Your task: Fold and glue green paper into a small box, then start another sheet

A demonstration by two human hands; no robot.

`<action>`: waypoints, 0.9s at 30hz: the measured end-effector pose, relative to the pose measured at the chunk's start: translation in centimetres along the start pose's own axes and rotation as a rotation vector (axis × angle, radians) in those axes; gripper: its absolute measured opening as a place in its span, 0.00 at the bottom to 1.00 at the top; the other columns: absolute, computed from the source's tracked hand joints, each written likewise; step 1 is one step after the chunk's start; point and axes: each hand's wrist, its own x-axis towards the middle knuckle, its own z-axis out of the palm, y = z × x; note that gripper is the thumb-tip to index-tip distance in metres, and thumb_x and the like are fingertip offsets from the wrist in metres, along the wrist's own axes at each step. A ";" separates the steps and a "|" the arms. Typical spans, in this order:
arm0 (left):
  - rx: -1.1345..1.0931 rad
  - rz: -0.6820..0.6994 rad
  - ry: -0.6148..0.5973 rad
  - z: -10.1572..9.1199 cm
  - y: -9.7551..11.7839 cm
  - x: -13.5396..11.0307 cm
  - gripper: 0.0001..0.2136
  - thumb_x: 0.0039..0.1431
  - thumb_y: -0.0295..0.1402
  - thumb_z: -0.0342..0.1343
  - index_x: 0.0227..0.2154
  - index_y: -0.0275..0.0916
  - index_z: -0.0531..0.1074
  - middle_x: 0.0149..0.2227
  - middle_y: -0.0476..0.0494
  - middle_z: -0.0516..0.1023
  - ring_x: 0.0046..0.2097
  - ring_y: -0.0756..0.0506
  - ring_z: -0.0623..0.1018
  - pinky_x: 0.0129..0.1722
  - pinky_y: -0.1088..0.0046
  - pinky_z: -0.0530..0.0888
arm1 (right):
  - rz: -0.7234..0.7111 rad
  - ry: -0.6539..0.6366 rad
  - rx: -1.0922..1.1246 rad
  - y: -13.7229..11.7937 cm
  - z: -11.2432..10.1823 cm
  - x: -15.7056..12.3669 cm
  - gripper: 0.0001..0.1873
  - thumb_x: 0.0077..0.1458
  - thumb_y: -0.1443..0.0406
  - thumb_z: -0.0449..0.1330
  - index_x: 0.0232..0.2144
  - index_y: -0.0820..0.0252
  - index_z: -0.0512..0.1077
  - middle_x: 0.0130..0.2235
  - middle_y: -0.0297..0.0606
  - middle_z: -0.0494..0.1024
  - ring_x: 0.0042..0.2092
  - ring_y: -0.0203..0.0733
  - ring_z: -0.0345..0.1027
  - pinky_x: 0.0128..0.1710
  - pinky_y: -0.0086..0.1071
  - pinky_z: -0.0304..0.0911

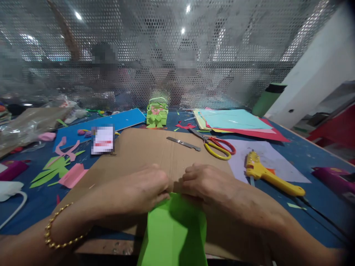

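A sheet of bright green paper (174,229) lies on a brown cardboard sheet (144,151) right in front of me. My left hand (141,188), with a gold bead bracelet on the wrist, pinches the paper's far edge with closed fingers. My right hand (208,183) pinches the same edge beside it, knuckles up. The two hands nearly touch at the middle of the edge. The fingertips are tucked under and hidden.
On the blue table: red and yellow scissors (217,146), a metal blade (184,144), a yellow glue gun (266,173), stacked coloured paper (235,123), a green paper basket (156,111), pink and green scraps (62,168). A perforated metal screen (177,55) stands behind, with people beyond it.
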 end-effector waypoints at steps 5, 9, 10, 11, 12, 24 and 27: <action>0.028 0.071 -0.008 -0.1 -0.1 0.1 0.14 0.64 0.31 0.51 0.21 0.38 0.66 0.20 0.54 0.61 0.22 0.53 0.61 0.22 0.73 0.53 | -0.034 -0.017 0.039 0.2 0.1 -0.2 0.11 0.63 0.72 0.56 0.34 0.61 0.78 0.30 0.36 0.76 0.33 0.38 0.66 0.37 0.33 0.58; -0.103 -0.006 -0.070 -0.5 -0.1 0.3 0.13 0.60 0.30 0.53 0.20 0.39 0.65 0.18 0.55 0.60 0.20 0.53 0.60 0.19 0.75 0.52 | -0.038 0.010 0.054 0.3 0.4 -0.1 0.11 0.63 0.73 0.56 0.33 0.60 0.78 0.30 0.35 0.76 0.32 0.37 0.66 0.37 0.33 0.59; -0.117 -0.022 -0.081 -0.5 -0.2 0.2 0.13 0.59 0.29 0.53 0.19 0.39 0.64 0.17 0.55 0.60 0.19 0.53 0.60 0.18 0.75 0.52 | -0.044 0.012 0.058 0.4 0.5 0.0 0.11 0.62 0.73 0.57 0.33 0.59 0.78 0.30 0.35 0.76 0.32 0.37 0.66 0.37 0.33 0.59; -0.115 -0.025 -0.082 -0.5 -0.2 0.2 0.13 0.59 0.29 0.53 0.18 0.39 0.64 0.17 0.54 0.60 0.19 0.53 0.59 0.18 0.75 0.51 | -0.054 0.010 0.063 0.3 0.6 0.0 0.10 0.62 0.72 0.57 0.34 0.59 0.78 0.30 0.34 0.76 0.32 0.38 0.66 0.36 0.33 0.59; -0.102 -0.014 -0.075 -0.5 -0.3 0.1 0.14 0.59 0.29 0.53 0.18 0.39 0.64 0.17 0.54 0.59 0.19 0.53 0.59 0.17 0.74 0.51 | -0.065 0.006 0.066 0.3 0.6 0.0 0.10 0.61 0.72 0.58 0.34 0.58 0.79 0.29 0.34 0.77 0.31 0.38 0.66 0.36 0.33 0.59; 0.061 0.062 -0.031 -0.1 0.6 0.3 0.12 0.60 0.26 0.54 0.21 0.38 0.71 0.20 0.52 0.63 0.24 0.50 0.63 0.22 0.72 0.54 | 0.065 0.020 -0.003 -1.4 0.6 0.2 0.09 0.56 0.71 0.59 0.29 0.58 0.78 0.27 0.37 0.78 0.30 0.40 0.70 0.34 0.32 0.60; 0.043 0.065 -0.012 -0.1 1.1 0.9 0.11 0.59 0.24 0.55 0.21 0.37 0.72 0.20 0.51 0.67 0.24 0.50 0.63 0.23 0.72 0.56 | 0.080 0.063 -0.045 -0.9 1.3 0.8 0.10 0.55 0.71 0.59 0.25 0.58 0.76 0.25 0.36 0.76 0.30 0.39 0.69 0.32 0.31 0.58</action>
